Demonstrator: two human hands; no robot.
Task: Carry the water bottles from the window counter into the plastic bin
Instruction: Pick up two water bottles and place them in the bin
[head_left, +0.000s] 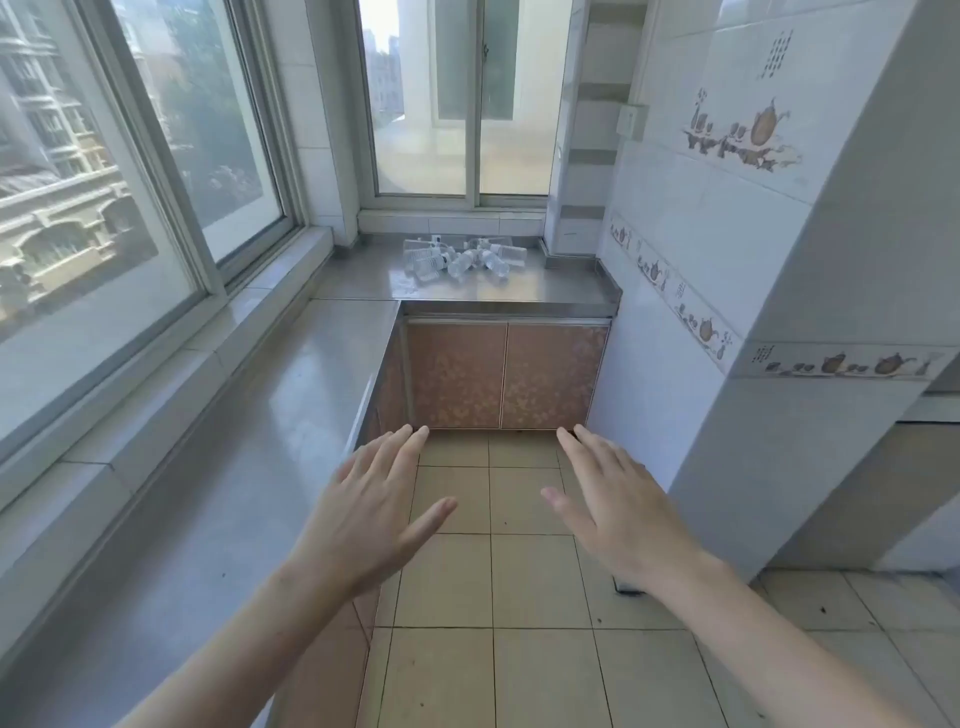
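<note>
Nearest the camera, both hands are raised palm-down over the floor (519, 571), the left hand (363, 514) and the right hand (618, 514) side by side with a gap between them. The fingers (400, 441) of each are spread wide and hold nothing. Judging from this, the step in hand is the approach: the person is empty-handed and facing the load, with no bottle picked up yet. Beyond the fingertips come the cabinet doors (504, 374), and above and past those the steel tabletop (561, 291) under the far window (462, 104). The bottles (462, 257) lie there in a loose heap, well apart from both hands and straight ahead of the fingers. They are clear, white-capped, and all appear to lie on their sides, long axes roughly level but pointing every way; several caps meet near the middle of the heap, while the rest are too small to read. The next move calls for walking forward until the heap is under the fingers, then closing around bottle bodies across their long axes, probably one or more per hand. Lying round bottles may roll when nudged. The bin is not in view.
</note>
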